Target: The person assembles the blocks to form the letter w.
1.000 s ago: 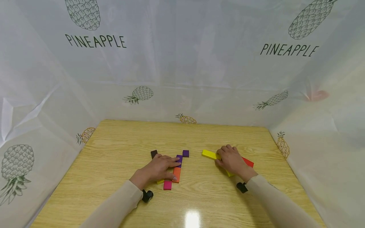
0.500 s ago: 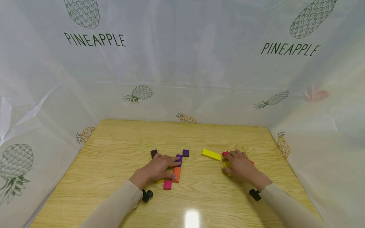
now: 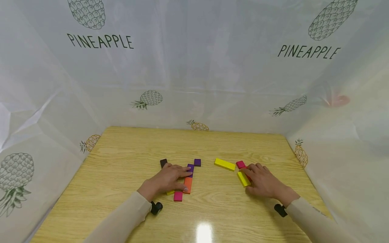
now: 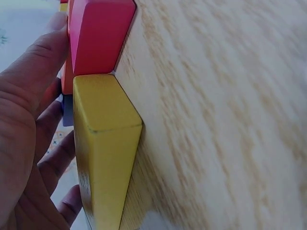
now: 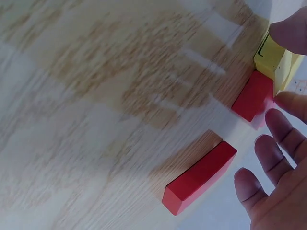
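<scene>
In the head view my left hand (image 3: pixel 167 177) rests over a cluster of blocks. Its fingers lie on a purple block (image 3: pixel 190 167), and the thumb is on an orange block (image 3: pixel 188 184). A pink block (image 3: pixel 178 196) and a yellow block (image 4: pixel 105 124) sit by the palm; a dark block (image 3: pixel 163 162) is partly covered. My right hand (image 3: pixel 262 180) has loosely extended fingers. Its index fingertip touches a red block (image 5: pixel 254 96), mostly hidden from above, and its thumb is at another yellow block (image 5: pixel 271 55). A small pink block (image 3: pixel 240 164) adjoins the red one.
A small purple block (image 3: pixel 197 162) touches the left cluster's far corner. A long yellow block (image 3: pixel 225 164) lies left of the right hand's blocks. One separate red block (image 5: pixel 199 177) lies beneath the right hand. White pineapple-print sheeting (image 3: pixel 194 67) surrounds the wooden table (image 3: pixel 152 141).
My right hand has let go of the long yellow block and moved right and nearer to me, uncovering the pink block and the second yellow block. The left hand stays in place.
</scene>
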